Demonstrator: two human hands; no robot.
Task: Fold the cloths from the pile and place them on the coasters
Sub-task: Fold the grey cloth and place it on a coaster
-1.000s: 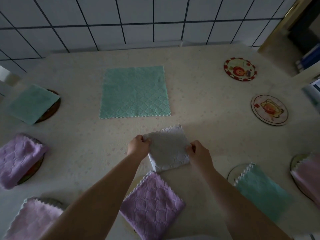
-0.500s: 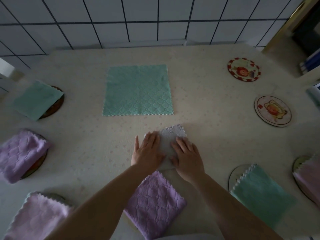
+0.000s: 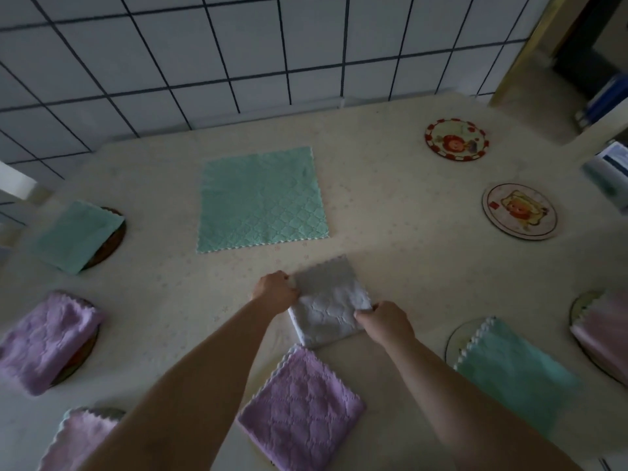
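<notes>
Left edge of the frame: green cloth (image 3: 76,236) on a coaster (image 3: 114,237) at mid-left, purple cloth (image 3: 47,341) on another below it, pink cloth (image 3: 80,440) on a third at lower left. Upper centre: unfolded green cloth (image 3: 260,198) spread flat on the table (image 3: 390,205), last of the pile by the look of it.

Centre: folded white cloth (image 3: 328,302) lying on the table, gripped at both sides. Left hand (image 3: 275,294) clenched on its left edge; right hand (image 3: 384,322) pinching its right edge. Just below, folded purple cloth (image 3: 302,413), whatever sits under it hidden.

Right side: two bare coasters, one red-rimmed (image 3: 456,139) at upper right, one pale (image 3: 520,211) beneath it, well apart from the hands. Lower right: folded green cloth (image 3: 513,372) half off its coaster, pink cloth (image 3: 601,331) at the right edge.

Likely next: carrying the white cloth up right to a bare coaster. Risks: layers sliding apart or flopping open if lifted by top edges only; a long reach dragging the fold loose; landing off-centre and hanging over the rim like the lower-right green one.
</notes>
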